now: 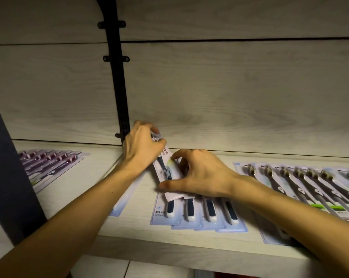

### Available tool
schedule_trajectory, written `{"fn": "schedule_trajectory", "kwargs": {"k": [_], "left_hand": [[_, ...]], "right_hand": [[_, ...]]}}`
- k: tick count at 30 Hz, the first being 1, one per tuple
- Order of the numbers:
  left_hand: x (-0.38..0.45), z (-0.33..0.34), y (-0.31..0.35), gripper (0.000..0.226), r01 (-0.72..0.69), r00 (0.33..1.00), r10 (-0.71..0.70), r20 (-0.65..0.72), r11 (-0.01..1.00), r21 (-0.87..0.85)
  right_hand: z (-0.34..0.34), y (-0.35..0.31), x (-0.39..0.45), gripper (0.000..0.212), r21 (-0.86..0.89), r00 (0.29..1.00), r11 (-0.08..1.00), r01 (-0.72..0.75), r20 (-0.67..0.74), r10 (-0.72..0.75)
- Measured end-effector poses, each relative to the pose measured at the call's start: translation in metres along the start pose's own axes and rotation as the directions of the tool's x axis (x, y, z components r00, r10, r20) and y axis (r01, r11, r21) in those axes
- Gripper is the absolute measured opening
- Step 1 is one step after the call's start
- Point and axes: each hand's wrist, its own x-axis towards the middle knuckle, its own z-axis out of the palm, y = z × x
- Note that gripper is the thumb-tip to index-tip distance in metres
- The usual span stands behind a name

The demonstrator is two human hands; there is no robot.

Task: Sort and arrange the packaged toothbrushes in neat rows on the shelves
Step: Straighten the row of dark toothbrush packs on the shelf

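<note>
We have the shelf [129,243] before us, carrying three fanned rows: a purple row [49,165] at nine o'clock, a white-handled row [197,215] at six, a longer row [302,185] at three. Across the head end of the middle row lies one loose pack [167,169], its long axis running from eleven o'clock down to five, not yet square with its neighbours. Our left hand [142,148] curls its fingers round the far tip of the pack; our right hand [199,175] pinches the near end, thumb under the low edge. Both hands sit equally close, so we judge a small twist toward twelve aligns it.
</note>
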Motion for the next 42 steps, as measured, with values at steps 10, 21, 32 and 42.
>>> {"fn": "schedule_trajectory", "kwargs": {"k": [10,21,32,42], "left_hand": [[0.013,-0.009,-0.008,0.03,-0.001,0.996,0.0,0.091,1.0,0.014],[0.008,-0.012,-0.006,0.05,0.02,0.746,0.29,0.6,0.891,-0.454],[0.005,-0.02,0.001,0.063,-0.287,0.868,0.256,0.425,0.958,0.008],[0.013,-0.026,-0.005,0.053,-0.33,0.859,0.178,0.48,0.909,0.253]], "right_hand": [[-0.032,0.058,0.021,0.017,0.426,0.998,0.903,-0.056,0.02,0.053],[-0.036,0.085,0.024,0.021,0.553,0.998,0.831,-0.065,0.046,0.048],[-0.013,0.078,0.025,0.059,0.126,0.991,0.989,-0.079,-0.096,0.091],[-0.007,0.071,0.024,0.036,0.014,0.997,0.999,-0.04,0.062,0.039]]}}
